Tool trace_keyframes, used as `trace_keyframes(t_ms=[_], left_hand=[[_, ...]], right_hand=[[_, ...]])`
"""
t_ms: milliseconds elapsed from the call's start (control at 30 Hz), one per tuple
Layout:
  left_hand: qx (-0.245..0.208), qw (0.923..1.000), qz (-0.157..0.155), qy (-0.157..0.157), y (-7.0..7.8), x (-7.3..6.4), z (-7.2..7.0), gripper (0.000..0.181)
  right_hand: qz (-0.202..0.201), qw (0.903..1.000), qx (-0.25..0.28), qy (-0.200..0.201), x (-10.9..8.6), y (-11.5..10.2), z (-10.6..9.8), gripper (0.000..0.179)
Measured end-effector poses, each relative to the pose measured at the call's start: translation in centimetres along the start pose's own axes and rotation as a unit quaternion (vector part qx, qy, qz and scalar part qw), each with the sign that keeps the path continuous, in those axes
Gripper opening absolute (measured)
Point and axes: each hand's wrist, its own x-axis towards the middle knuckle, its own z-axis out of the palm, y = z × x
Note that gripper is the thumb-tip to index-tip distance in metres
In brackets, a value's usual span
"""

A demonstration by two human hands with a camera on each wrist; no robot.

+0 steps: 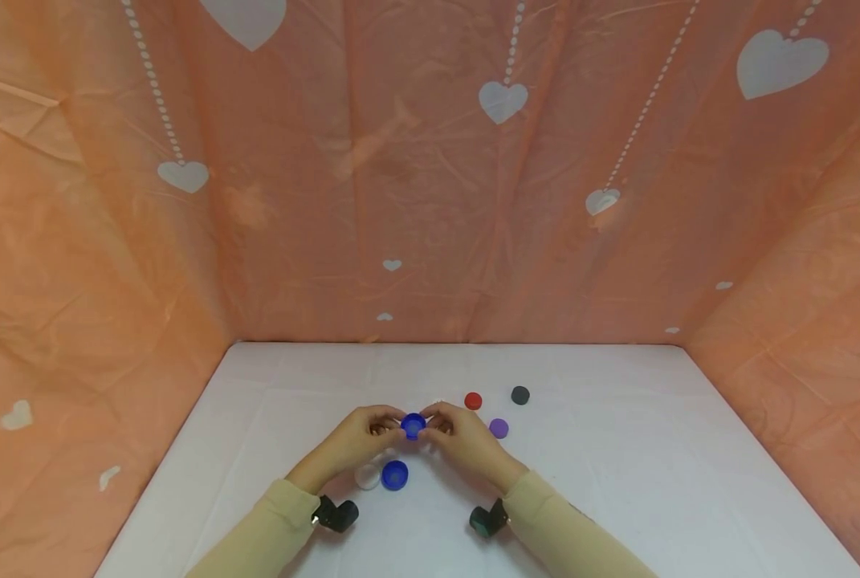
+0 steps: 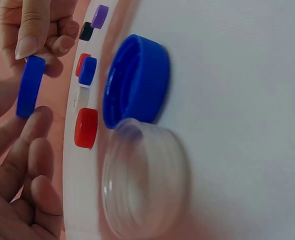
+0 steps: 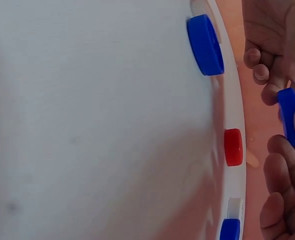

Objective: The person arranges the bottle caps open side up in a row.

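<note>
A blue bottle cap [image 1: 413, 425] is held above the table between my two hands, its hollow side facing the head camera. My left hand [image 1: 353, 441] pinches its left edge with thumb and fingertips, and my right hand [image 1: 467, 444] pinches the right edge. Seen edge-on in the left wrist view, the held cap [image 2: 30, 86] looks like a thin disc. Below the hands lie a larger blue cap [image 1: 395, 475], hollow side up, and a clear plastic cap [image 1: 368, 476] against its left side.
Beyond my right hand lie a red cap [image 1: 473, 400], a black cap [image 1: 520, 395] and a purple cap [image 1: 499, 428]. The left wrist view also shows another red cap [image 2: 86, 128], a small blue cap [image 2: 87, 70] and a white cap [image 2: 81, 99]. Orange cloth [image 1: 430, 241] surrounds the white table [image 1: 617, 482].
</note>
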Motion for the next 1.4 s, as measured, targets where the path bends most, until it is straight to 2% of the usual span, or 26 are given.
trace_keyframes(t_ms=[200, 367, 500, 633, 933, 1100, 1233, 1400], left_hand=[[0.036, 0.9973, 0.011, -0.063, 0.1, -0.7, 0.0, 0.037], [0.057, 0.9941, 0.016, -0.091, 0.1, -1.0, 0.1, 0.045], [0.082, 0.9921, 0.015, -0.094, 0.0, -1.2, 0.3, 0.048], [0.108, 0.9885, 0.000, -0.105, 0.0, -1.5, 0.4, 0.046], [0.156, 0.9821, 0.006, -0.105, 0.0, -2.4, 0.6, 0.053], [0.158, 0.9818, -0.003, -0.106, -0.3, -2.5, 0.7, 0.049], [0.157, 0.9820, 0.007, -0.105, -0.6, -2.6, 0.6, 0.046], [0.141, 0.9840, -0.001, -0.108, -0.9, -3.0, 0.5, 0.043]], right_hand=[[0.036, 0.9988, -0.006, -0.034, -0.8, 0.4, -0.2, 0.029], [0.046, 0.9973, -0.015, -0.055, -1.5, 0.7, -0.2, 0.027], [0.036, 0.9965, -0.037, -0.065, -1.7, 0.9, -0.2, 0.025], [0.033, 0.9949, -0.051, -0.080, -1.8, 1.1, 0.0, 0.024], [0.031, 0.9934, -0.046, -0.101, -2.3, 1.1, 0.1, 0.032], [0.023, 0.9940, -0.044, -0.098, -2.4, 0.9, 0.3, 0.037], [0.009, 0.9940, -0.057, -0.092, -2.4, 0.9, 0.6, 0.036], [0.015, 0.9934, -0.066, -0.092, -2.6, 0.8, 0.9, 0.036]])
